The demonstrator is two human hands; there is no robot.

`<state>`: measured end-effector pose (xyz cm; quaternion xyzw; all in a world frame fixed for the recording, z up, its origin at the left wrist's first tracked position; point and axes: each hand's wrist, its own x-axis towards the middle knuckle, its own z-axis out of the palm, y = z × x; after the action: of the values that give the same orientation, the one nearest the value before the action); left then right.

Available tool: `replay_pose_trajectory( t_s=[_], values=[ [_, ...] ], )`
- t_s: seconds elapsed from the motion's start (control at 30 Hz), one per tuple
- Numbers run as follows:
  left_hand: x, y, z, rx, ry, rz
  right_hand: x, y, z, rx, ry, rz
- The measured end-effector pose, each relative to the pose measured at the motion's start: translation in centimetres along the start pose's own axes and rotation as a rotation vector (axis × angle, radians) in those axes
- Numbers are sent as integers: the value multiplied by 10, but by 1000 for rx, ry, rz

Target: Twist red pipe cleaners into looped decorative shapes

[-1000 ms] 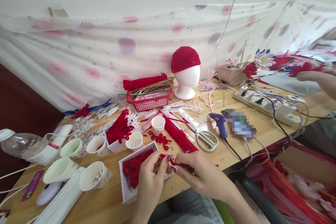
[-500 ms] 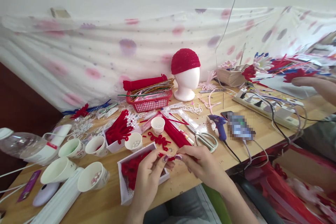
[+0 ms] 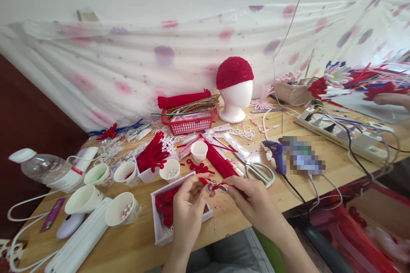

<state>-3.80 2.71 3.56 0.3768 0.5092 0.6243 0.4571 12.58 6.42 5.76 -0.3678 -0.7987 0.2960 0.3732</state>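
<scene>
Both hands meet above the table's front edge, fingertips closed on a short red pipe cleaner. My left hand pinches one part between thumb and fingers. From the other side, my right hand grips it with thumb and index finger. The fingers cover much of the piece, so its full shape is hidden. Under my left hand stands a white box with red fuzzy pieces and pearl beads. Just beyond the hands lie curled red pieces, a bundle of red pipe cleaners and scissors.
Paper cups with beads and a plastic bottle stand left. A red basket and a foam head are behind. On the right are a glue gun, a power strip and another person's hand.
The view has turned slightly left, so the table things appear farther right. Both hands stay together on the red pipe cleaner, and more of it shows above my left fingers.
</scene>
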Motion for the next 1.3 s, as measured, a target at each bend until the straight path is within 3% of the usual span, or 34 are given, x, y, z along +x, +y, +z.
replay_pose_trajectory(
  t_s=[0.4,0.63,0.97,1.17,1.3],
  values=[
    [-1,-2,5,-15,125,12,-3,6,0,-92,4,-8],
    [3,-1,2,-547,-55,-320,-8,5,-2,33,5,-75],
    [2,-16,3,-813,-108,-367,-2,15,2,108,38,-124],
    [6,-30,-3,-1027,-428,-461,1,17,6,167,50,-132],
    [6,-28,-4,-1066,-502,-487,3,17,6,201,34,-124]
  ],
)
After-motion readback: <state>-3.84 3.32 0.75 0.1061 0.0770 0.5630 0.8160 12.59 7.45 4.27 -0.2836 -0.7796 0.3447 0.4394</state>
